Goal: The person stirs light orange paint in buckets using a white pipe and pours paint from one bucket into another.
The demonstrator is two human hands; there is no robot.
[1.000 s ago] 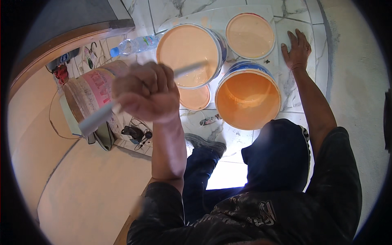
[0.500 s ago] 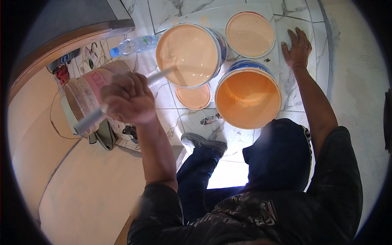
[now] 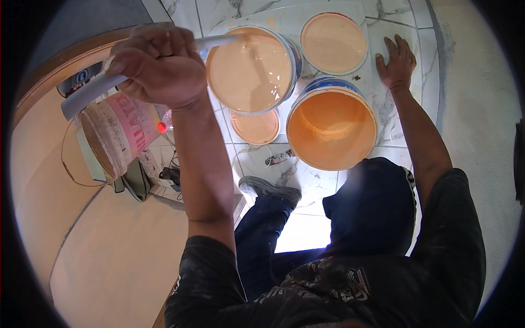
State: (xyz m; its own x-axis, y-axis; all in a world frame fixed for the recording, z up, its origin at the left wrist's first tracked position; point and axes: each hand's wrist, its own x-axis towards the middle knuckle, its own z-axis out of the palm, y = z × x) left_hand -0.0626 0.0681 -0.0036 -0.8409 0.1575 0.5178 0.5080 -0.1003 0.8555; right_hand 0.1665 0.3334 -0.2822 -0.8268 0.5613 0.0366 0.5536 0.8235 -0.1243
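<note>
My left hand is closed round a pale grey pipe, held slanted. The pipe's far end reaches into the thick peach paint in a full bucket, so its tip is hidden. My right hand rests spread and flat on the marble-look floor tiles, holding nothing. Between that hand and the full bucket lies a round lid coated in peach. Closer to me stands a second bucket, its inside stained orange.
A smaller peach-coated lid lies beside the full bucket. Near my shoe is a small paint-smeared tool. At left, a pink-and-white bucket leans over, its wire handle hanging. A rough wall borders the right.
My left hand has moved up and away from me with the pipe. The pipe's end has shifted toward the bucket's far side. My right hand stays in place.
</note>
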